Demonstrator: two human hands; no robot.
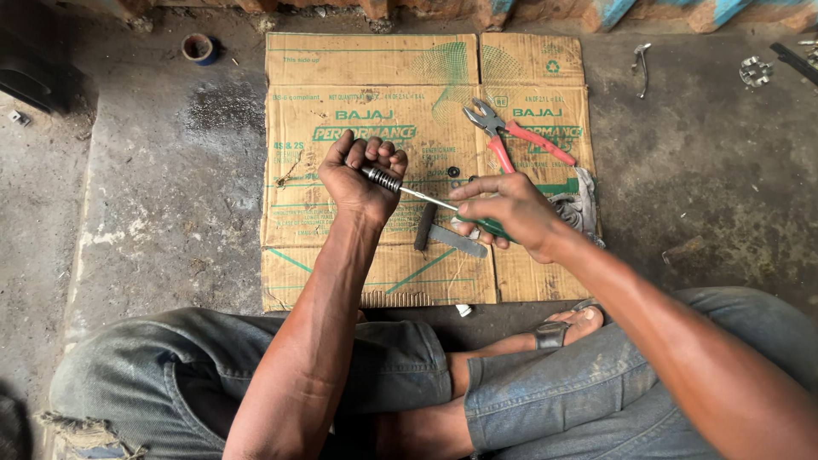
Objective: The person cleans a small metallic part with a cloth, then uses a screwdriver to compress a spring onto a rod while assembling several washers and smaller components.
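My left hand (362, 175) is closed in a fist around a small metal part with a coiled spring (382, 179) sticking out toward the right. My right hand (509, 213) grips a green-handled screwdriver (490, 227); its thin shaft (429, 198) runs left and meets the spring end of the part. Both hands hover over a flattened cardboard sheet (341, 128) on the floor. A hammer (443, 234) with a dark head lies on the cardboard just below the hands.
Red-handled pliers (515, 132) lie on the cardboard at upper right, a grey rag (579, 204) beside my right hand. A small round tin (198, 48) sits on the concrete at upper left, metal parts (754, 71) at far right. My crossed legs in jeans fill the foreground.
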